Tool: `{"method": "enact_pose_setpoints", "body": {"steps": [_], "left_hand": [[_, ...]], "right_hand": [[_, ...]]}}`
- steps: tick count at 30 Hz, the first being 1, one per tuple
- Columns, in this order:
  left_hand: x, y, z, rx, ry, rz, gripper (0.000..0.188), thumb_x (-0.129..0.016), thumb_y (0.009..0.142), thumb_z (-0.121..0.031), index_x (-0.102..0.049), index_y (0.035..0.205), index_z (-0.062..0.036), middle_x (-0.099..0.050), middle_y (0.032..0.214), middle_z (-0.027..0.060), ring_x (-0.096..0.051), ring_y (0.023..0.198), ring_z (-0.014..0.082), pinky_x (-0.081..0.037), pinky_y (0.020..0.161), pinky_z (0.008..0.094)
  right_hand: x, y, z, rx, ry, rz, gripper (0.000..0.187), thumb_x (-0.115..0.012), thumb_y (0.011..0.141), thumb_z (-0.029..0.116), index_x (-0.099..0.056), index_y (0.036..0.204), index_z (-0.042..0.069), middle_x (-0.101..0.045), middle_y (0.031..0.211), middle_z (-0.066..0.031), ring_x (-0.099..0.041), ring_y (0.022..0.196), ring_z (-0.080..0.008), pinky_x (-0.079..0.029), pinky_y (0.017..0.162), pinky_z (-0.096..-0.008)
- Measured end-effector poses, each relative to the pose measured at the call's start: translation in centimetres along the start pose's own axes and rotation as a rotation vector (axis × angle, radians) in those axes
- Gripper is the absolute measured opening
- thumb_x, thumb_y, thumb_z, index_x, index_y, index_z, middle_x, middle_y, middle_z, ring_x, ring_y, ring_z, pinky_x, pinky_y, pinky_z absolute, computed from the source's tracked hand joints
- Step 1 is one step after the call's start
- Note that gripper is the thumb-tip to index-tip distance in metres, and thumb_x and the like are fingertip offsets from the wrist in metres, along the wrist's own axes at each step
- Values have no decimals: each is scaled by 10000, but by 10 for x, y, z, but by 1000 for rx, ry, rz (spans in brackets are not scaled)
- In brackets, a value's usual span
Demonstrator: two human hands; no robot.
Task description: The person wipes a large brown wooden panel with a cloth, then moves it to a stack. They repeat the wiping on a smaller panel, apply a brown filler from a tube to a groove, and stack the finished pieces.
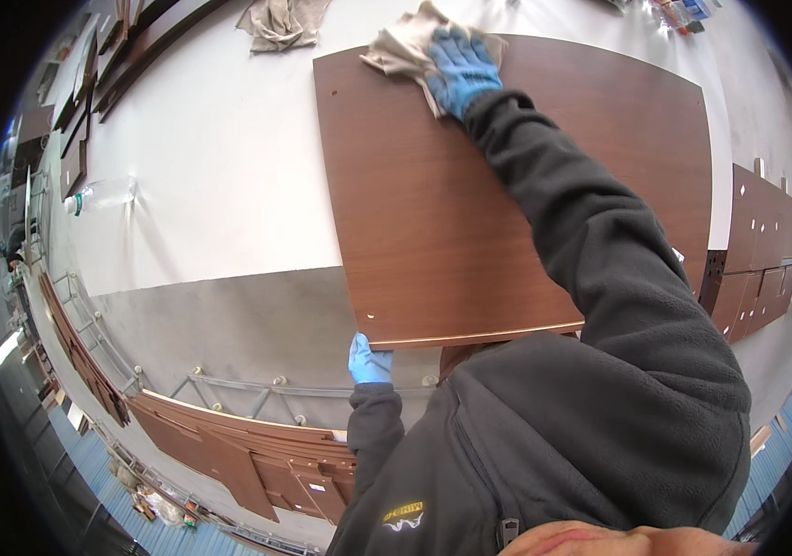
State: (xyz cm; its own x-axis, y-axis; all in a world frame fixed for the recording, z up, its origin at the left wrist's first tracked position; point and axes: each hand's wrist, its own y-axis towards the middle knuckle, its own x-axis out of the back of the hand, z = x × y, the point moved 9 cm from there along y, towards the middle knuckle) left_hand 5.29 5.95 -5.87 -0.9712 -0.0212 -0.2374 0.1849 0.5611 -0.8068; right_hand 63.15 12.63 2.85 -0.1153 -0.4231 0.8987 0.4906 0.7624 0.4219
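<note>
A large brown wood-grain panel (442, 213) lies flat on a white-topped table, its near edge reaching past the white surface. My right hand (461, 72), in a blue glove, is stretched across to the panel's far edge and presses a crumpled beige cloth (402, 46) against it. The fingers lie over the cloth. At the near left corner, my left hand (370, 360), also blue-gloved, grips the panel's edge; part of its fingers is hidden beneath the board. Small holes show near the panel's left corners.
Another beige rag (285, 23) lies on the white tabletop (220, 139) at the far left. A clear plastic bottle (104, 195) rests on its side there. Dark brown strips (150, 51) are piled at the upper left. More brown panels stand at the right (757, 250) and lower left (238, 445).
</note>
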Motion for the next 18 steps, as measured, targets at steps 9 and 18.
{"method": "enact_pose_setpoints", "body": {"steps": [9, 18], "left_hand": [[-7, 0, -2, -12, 17, 79, 423, -573, 1064, -271, -537, 1410, -30, -608, 1356, 148, -596, 1234, 311, -497, 1034, 535], [-1, 1, 1, -4, 7, 0, 408, -566, 1068, -278, -545, 1393, -34, -600, 1371, 142, -585, 1246, 292, -480, 1058, 523]], "right_hand": [[109, -141, 89, 194, 414, 290, 583, -712, 880, 475, -665, 1269, 44, -648, 1329, -176, -584, 1303, -358, -433, 1117, -512], [-14, -25, -94, -978, 545, 784, 295, -586, 926, 312, -739, 931, 60, -768, 808, -61, -737, 833, -244, -554, 847, -374]]}}
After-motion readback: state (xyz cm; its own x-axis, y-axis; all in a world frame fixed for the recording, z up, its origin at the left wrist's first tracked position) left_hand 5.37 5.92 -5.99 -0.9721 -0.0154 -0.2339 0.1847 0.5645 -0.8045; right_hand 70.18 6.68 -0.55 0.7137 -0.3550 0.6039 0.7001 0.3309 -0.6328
